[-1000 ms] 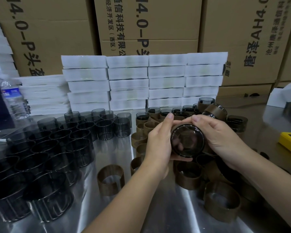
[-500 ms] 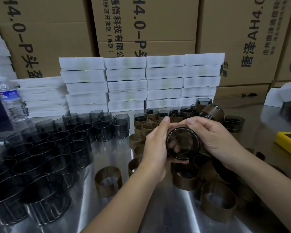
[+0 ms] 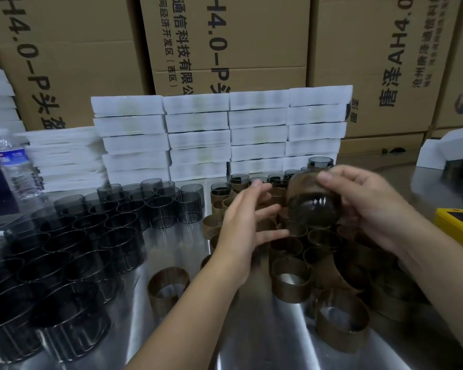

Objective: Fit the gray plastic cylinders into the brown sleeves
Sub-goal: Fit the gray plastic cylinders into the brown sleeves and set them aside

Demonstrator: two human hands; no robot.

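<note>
Cartons stacked before me, black print running sideways: left carton "4.0-P头"; middle carton "H4.0-P", "通信科技有限公", "经济开发区(西区)"; right carton "唐泽AH4.0", smaller line blurred. I cannot read the water bottle label.

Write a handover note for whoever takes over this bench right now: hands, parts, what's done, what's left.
Left hand: open, fingers spread, holding nothing, just left of the held piece.
Right hand: grips a gray cylinder with a brown sleeve seemingly round its far end. Blur hides how far it is seated.
Bare cylinders stand in rows on the left. Empty sleeves crowd the right.
Done: several sleeved pieces at the back.
Left: many cylinders and sleeves still to pair.
</note>
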